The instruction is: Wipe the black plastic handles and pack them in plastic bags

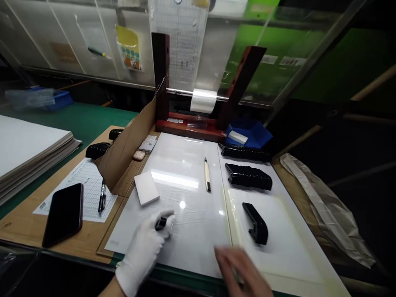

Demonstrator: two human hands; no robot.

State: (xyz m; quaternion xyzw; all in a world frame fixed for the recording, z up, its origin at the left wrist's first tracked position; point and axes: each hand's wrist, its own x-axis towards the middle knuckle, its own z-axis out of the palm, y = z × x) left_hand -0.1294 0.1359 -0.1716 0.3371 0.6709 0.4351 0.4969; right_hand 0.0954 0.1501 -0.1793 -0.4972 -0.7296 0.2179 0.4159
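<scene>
A green-matted workbench (89, 117) carries a glossy white panel (188, 235), with a roll of clear film (203, 101) on a metal rod between dark red wooden uprights at the far end.

The left hand (144, 251), in a white glove, is closed on a small black part (161, 223) above the panel, near its front edge. The glove hides most of the part, so its long axis cannot be read. The bare right hand (238, 268) is motion-blurred at the panel's front right; its grip cannot be told.

Beyond that hand, a glossy black moulded part (256, 226) lies on a white sheet (278, 251), its long axis running diagonally from far left to near right. Two similar black parts (248, 176) lie farther back, roughly crosswise. A utility knife (206, 175) lies on the panel, its long axis running nearly front to back, dark end toward the person. A white foam block (146, 188) lies near the left hand.

At the far right, a blue tray (247, 134) holds a white block (237, 137).
</scene>
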